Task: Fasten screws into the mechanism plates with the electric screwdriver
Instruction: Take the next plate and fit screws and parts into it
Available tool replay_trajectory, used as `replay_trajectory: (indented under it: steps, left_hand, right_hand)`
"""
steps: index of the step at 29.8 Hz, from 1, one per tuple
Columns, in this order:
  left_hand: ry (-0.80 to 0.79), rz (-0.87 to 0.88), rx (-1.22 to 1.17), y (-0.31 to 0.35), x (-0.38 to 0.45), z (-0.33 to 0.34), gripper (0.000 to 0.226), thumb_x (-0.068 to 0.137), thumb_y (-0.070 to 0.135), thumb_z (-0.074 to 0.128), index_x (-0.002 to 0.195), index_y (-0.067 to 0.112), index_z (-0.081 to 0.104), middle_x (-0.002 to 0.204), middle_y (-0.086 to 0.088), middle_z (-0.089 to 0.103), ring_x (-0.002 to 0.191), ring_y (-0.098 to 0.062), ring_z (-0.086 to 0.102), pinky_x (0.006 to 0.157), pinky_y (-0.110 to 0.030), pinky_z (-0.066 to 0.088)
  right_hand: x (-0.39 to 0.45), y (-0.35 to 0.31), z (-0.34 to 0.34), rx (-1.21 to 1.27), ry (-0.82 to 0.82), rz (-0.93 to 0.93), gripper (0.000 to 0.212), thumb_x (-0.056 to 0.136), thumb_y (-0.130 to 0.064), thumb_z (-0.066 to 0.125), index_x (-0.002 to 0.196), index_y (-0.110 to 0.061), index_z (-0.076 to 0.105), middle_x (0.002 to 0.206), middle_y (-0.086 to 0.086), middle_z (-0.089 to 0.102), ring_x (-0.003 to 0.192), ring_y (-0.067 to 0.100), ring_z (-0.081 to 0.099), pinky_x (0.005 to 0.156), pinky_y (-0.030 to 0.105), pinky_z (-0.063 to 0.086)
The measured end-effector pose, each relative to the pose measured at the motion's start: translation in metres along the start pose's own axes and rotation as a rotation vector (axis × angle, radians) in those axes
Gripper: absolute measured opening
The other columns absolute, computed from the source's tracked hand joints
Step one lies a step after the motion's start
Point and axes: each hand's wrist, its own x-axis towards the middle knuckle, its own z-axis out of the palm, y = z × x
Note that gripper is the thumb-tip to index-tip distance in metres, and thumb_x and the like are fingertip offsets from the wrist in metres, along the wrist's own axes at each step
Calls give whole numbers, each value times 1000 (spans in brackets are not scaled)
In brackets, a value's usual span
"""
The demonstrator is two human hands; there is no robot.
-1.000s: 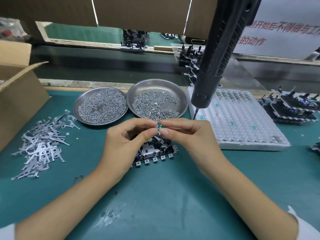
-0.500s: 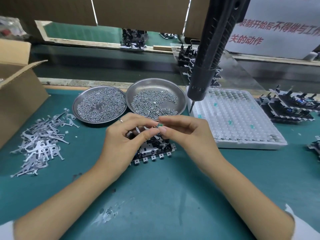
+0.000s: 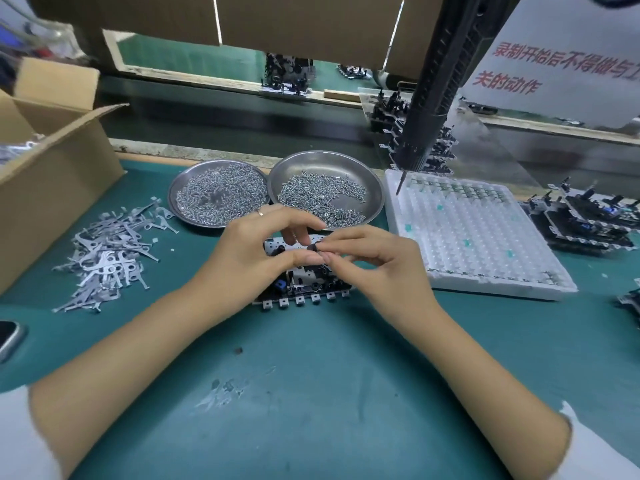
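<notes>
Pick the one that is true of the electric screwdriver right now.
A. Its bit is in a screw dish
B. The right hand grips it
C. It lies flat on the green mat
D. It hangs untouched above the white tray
D: the electric screwdriver hangs with its bit over the white tray, while the left hand and right hand pinch a small dark part above the mechanism plate.

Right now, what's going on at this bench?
A person is working over a mechanism plate lying on the green mat. Both hands meet just above it: the left hand and the right hand pinch a small dark part between their fingertips. The electric screwdriver hangs untouched behind, its tip over the white tray. Two dishes of screws sit beyond the hands.
</notes>
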Motion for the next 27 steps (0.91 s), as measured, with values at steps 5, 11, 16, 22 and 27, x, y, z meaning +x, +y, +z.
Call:
replay_trajectory:
  steps: [5, 11, 16, 22, 27]
  left_hand:
    - [55, -85, -39, -10, -15, -20, 24, 74, 31, 69, 98, 34, 66, 86, 10, 67, 81, 1, 59, 80, -10, 42]
    - [284, -256, -169, -16, -22, -16, 12, 85, 33, 57, 90, 31, 68, 76, 17, 69, 75, 5, 60, 76, -14, 49]
    - [284, -269, -121, -12, -25, -13, 11, 85, 32, 59, 89, 29, 68, 78, 13, 69, 75, 4, 60, 78, -21, 48]
    - [113, -77, 137, -1, -31, -8, 16, 82, 20, 65, 96, 16, 70, 85, 3, 64, 81, -9, 59, 82, -20, 45]
    - [-31, -61, 328, -2, -37, 0, 39, 71, 30, 66, 107, 15, 66, 93, 5, 63, 90, -14, 59, 90, -35, 43]
  right_hand:
    - [-4, 8, 8, -243, -66, -173, 14, 76, -3, 76, 88, -10, 78, 89, -3, 70, 85, 14, 60, 81, 25, 47]
    - [-8, 15, 14, -435, -111, -351, 11, 75, -9, 75, 86, -11, 79, 87, 2, 72, 79, 24, 60, 76, 40, 48]
    - [-6, 15, 15, -490, -114, -399, 10, 75, -12, 74, 84, -12, 79, 88, 1, 73, 77, 26, 60, 75, 40, 48]
    - [-6, 15, 13, -489, -191, -390, 12, 77, -10, 73, 87, -13, 79, 92, 3, 71, 83, 25, 57, 74, 45, 48]
    - [-6, 11, 12, -375, -212, -265, 14, 77, -4, 74, 91, -8, 77, 92, 4, 72, 83, 26, 59, 78, 37, 49]
